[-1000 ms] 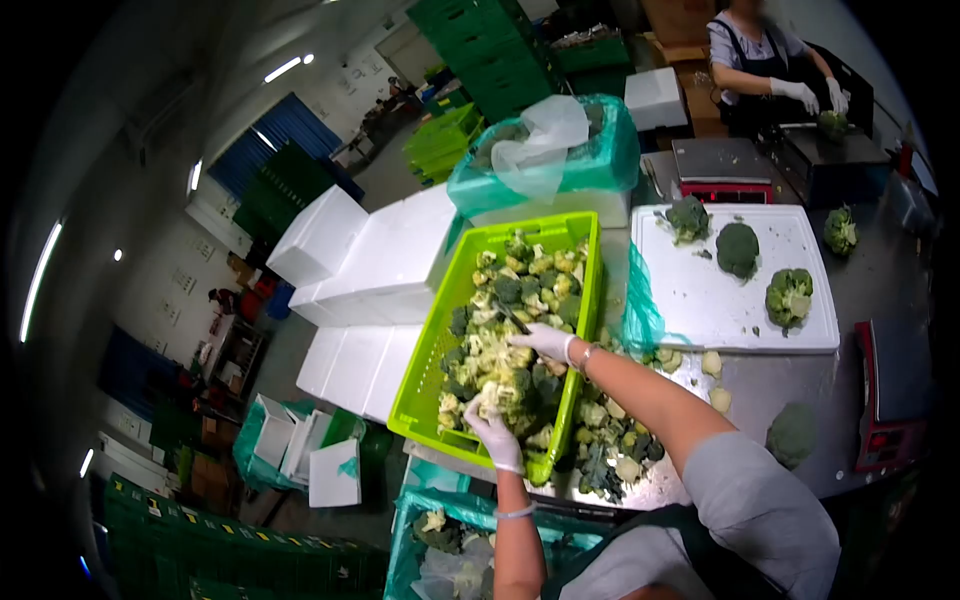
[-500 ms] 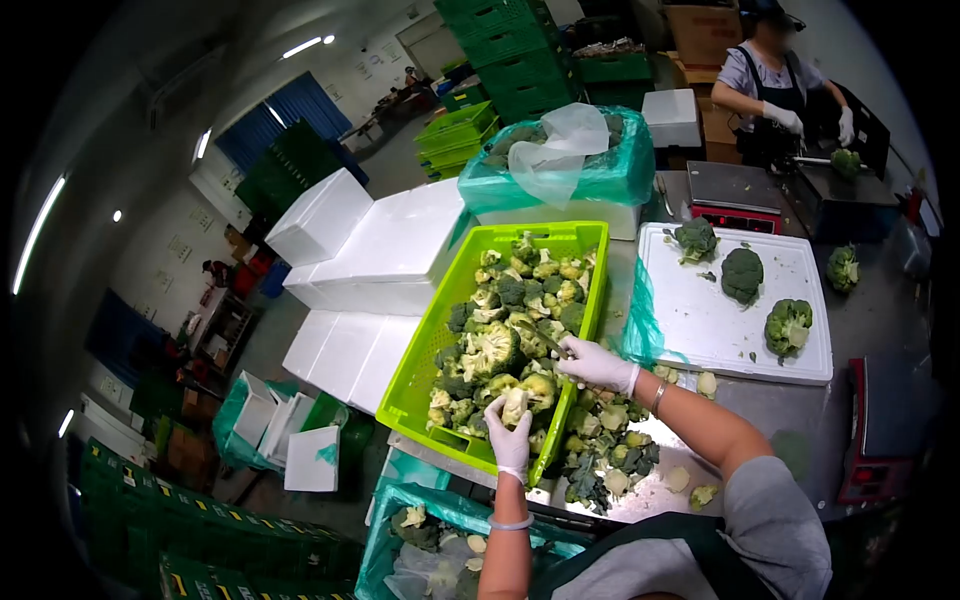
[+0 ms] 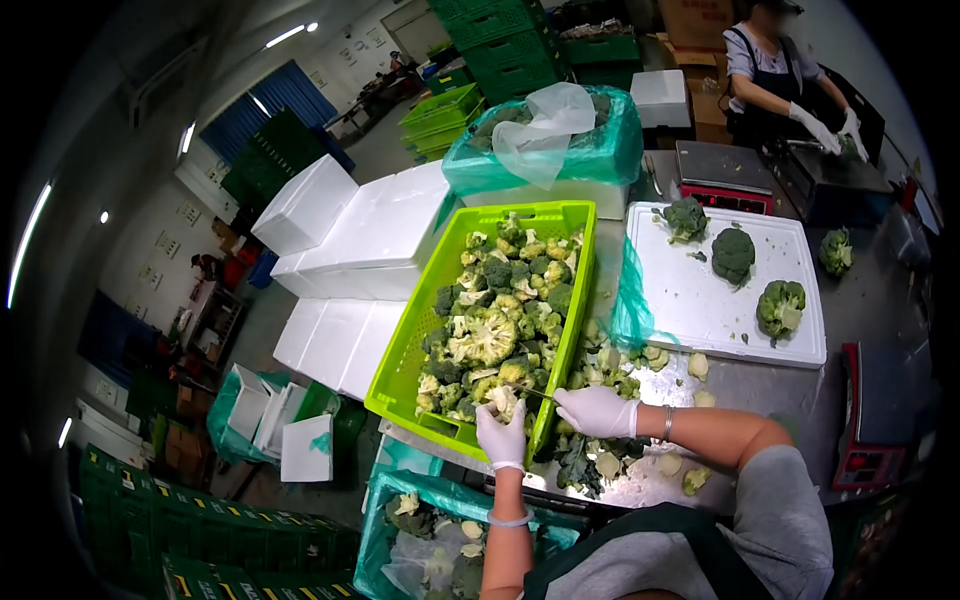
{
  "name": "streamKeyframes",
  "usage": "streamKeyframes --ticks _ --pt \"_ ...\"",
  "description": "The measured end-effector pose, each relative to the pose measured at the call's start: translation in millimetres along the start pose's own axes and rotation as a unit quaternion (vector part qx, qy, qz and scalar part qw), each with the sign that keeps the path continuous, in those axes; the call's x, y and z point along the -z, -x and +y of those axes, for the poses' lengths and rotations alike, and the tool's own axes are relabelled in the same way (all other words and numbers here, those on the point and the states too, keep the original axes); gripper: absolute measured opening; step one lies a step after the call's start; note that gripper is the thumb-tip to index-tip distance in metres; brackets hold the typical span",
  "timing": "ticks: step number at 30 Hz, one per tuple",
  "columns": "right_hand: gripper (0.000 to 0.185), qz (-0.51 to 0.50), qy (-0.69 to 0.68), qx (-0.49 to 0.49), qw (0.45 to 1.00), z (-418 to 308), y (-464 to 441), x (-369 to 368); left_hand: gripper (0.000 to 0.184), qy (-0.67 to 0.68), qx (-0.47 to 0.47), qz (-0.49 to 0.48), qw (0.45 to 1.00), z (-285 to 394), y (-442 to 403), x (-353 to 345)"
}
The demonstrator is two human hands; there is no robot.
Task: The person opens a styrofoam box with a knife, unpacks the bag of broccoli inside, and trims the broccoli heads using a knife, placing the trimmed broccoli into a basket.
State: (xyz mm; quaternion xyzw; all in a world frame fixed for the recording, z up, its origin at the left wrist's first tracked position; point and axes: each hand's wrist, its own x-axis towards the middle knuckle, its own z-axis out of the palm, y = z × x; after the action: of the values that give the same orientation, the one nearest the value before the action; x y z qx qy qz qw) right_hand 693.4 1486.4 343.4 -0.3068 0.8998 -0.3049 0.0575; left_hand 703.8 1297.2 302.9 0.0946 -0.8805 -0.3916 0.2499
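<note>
Lower centre: we observe the left hand (image 3: 501,437) pinching a broccoli piece (image 3: 503,403); the right hand (image 3: 600,411) grips a knife (image 3: 537,393) beside it, at the green crate (image 3: 402,366).

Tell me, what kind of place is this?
Probably a vegetable-packing workroom. Cut green broccoli pieces sit in a bright-green rectangular plastic crate, a flat red-and-silver weighing scale stands nearby, and dark-green plastic crates are stacked behind.
</note>
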Motion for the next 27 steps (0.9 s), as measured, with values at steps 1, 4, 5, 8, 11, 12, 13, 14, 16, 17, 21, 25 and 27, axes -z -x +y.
streamKeyframes --ticks 1,4,5,8,11,12,13,14,16,17,21,25,27 --pt "0.023 -0.029 -0.006 -0.005 1.000 -3 -2 2 0.033 -0.002 0.008 -0.006 1.000 1 0 0" --pt "0.024 -0.068 -0.044 0.019 0.997 6 -15 -1 0.034 -0.005 -0.020 -0.011 1.000 -6 1 -3" --pt "0.025 -0.072 -0.074 0.051 0.993 8 -19 0 0.034 -0.005 -0.020 -0.012 1.000 -7 2 -1" --pt "0.027 -0.167 -0.194 -0.044 0.966 4 -27 5 0.034 0.021 -0.032 -0.028 0.999 -7 1 -2" --pt "0.024 -0.170 -0.189 -0.048 0.966 5 -35 -4 0.032 0.109 0.048 -0.030 0.992 -7 -3 2" --pt "0.023 -0.104 -0.085 -0.002 0.991 7 -37 -8 0.034 0.228 0.095 -0.045 0.968 -19 -6 0" --pt "0.021 -0.036 0.020 0.044 0.998 4 -37 -8 0.026 0.312 0.101 -0.048 0.944 -21 -9 4" --pt "0.019 -0.027 0.026 0.028 0.999 -1 -36 -1 0.023 0.387 0.149 -0.057 0.908 -28 -14 7" --pt "0.019 0.031 -0.001 0.022 0.999 5 -39 4 0.024 0.528 0.210 -0.102 0.816 -38 -20 20" --pt "0.020 0.042 -0.020 0.015 0.999 7 -41 9 0.033 0.560 0.219 -0.133 0.788 -28 -23 30" --pt "0.019 0.088 -0.047 0.060 0.993 -19 -29 13 0.045 0.601 0.232 -0.106 0.758 -45 -23 28" --pt "0.053 0.150 -0.069 0.057 0.985 -39 -34 18 0.043 0.617 0.203 -0.100 0.753 -30 -15 27" --pt "0.075 0.168 -0.176 0.054 0.969 -24 -62 4 0.043 0.630 0.144 -0.128 0.753 -7 -10 26"
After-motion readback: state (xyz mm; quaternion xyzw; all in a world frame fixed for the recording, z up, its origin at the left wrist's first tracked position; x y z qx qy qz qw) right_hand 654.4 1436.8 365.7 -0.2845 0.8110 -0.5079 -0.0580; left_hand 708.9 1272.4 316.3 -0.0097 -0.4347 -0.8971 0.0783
